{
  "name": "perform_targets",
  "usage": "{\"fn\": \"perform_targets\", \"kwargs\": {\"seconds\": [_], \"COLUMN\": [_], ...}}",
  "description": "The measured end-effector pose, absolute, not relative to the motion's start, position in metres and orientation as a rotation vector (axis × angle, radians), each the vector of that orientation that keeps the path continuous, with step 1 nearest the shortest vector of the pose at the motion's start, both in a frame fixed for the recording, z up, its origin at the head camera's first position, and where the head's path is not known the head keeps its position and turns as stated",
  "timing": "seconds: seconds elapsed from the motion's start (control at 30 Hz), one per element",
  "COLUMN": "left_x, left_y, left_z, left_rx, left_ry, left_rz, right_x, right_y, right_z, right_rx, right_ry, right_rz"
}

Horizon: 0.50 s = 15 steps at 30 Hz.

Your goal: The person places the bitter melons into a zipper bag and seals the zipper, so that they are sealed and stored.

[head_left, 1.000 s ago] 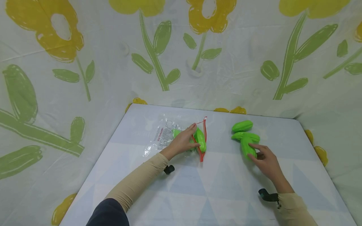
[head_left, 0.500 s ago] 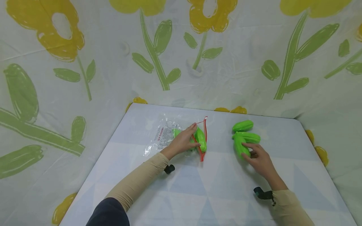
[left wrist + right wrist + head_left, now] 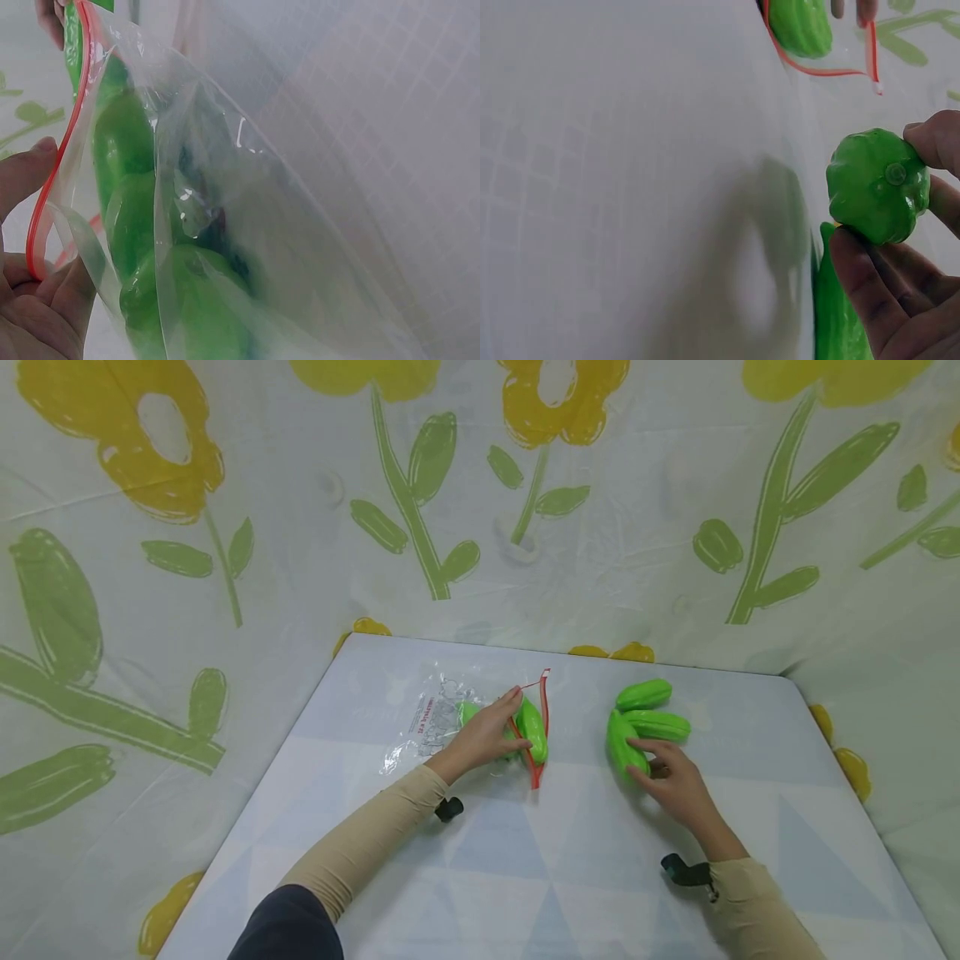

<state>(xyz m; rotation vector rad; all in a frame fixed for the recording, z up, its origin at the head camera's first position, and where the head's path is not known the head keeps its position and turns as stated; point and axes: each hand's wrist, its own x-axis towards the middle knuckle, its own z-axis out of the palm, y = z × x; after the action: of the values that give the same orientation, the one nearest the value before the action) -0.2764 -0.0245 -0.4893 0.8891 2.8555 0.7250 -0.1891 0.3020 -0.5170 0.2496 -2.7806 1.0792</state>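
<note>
Nearest to the person, on the pale table (image 3: 525, 877), the right hand (image 3: 675, 785) pinches one ribbed, glossy green toy vegetable (image 3: 621, 745) between thumb and fingers; from the right wrist view its round end with a small knob is seen. On the left side, the left hand (image 3: 483, 735) pinches the red zip edge of a clear plastic bag (image 3: 435, 722), with green pieces inside. Farther back, two more green vegetables (image 3: 651, 710) lie just beside the held one.
</note>
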Motion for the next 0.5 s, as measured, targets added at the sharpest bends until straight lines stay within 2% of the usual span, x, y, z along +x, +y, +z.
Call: {"fn": "perform_targets", "kwargs": {"seconds": [0.5], "left_x": [-0.275], "left_y": [-0.025], "left_z": [-0.488], "left_rx": [0.898], "left_ry": [2.859], "left_rz": [0.741], "right_x": [-0.197], "right_y": [0.286], "right_z": [-0.521], "right_rx": [0.298], "right_ry": [-2.792], "right_rz": [1.128]}}
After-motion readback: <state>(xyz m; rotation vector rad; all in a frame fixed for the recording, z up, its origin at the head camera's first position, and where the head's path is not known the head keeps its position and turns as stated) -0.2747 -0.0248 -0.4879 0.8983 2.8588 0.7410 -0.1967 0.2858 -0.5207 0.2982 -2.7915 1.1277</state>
